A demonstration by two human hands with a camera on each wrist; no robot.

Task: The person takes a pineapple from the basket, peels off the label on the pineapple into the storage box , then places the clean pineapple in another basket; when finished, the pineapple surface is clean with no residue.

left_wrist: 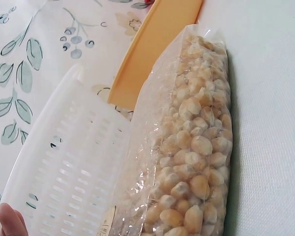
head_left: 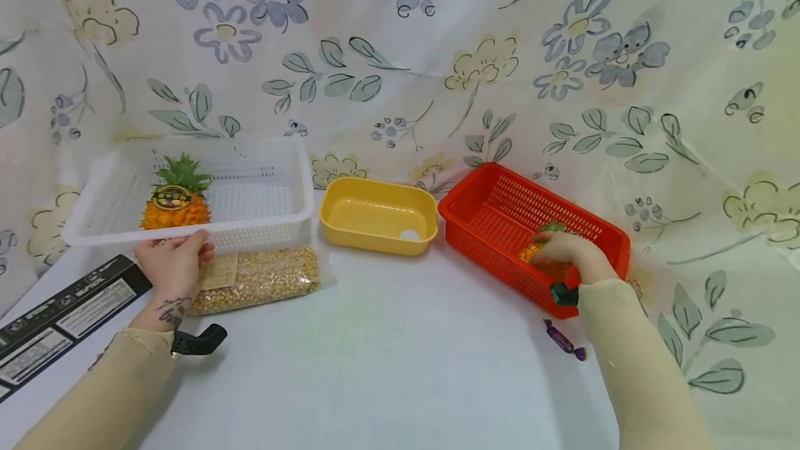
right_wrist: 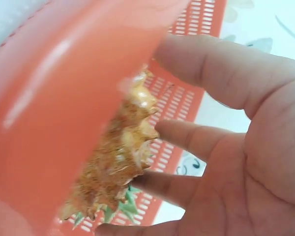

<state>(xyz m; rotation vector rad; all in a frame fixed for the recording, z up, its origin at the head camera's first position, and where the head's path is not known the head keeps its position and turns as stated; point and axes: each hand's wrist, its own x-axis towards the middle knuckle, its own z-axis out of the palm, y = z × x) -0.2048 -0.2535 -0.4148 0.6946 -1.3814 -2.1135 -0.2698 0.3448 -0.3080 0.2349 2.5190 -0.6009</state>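
Observation:
My left hand (head_left: 171,269) pinches the front rim of the white basket (head_left: 262,224); its fingertips (left_wrist: 11,221) show at the rim in the left wrist view. Inside that basket a pineapple (head_left: 176,203) with a dark label lies with its green crown toward the back. My right hand (head_left: 571,252) reaches into the red basket (head_left: 487,255), where a second pineapple (head_left: 531,250) is partly hidden by the hand. In the right wrist view the fingers of my right hand (right_wrist: 201,142) are spread and fairly straight, with tips at the side of the pineapple (right_wrist: 120,157).
A bag of corn kernels (head_left: 269,280) lies before the white basket, beside a long black box (head_left: 69,318). Between the baskets stands a yellow container (head_left: 369,238) with a small white thing (head_left: 410,235) inside. A purple-wrapped candy (head_left: 562,339) lies near the red basket's front.

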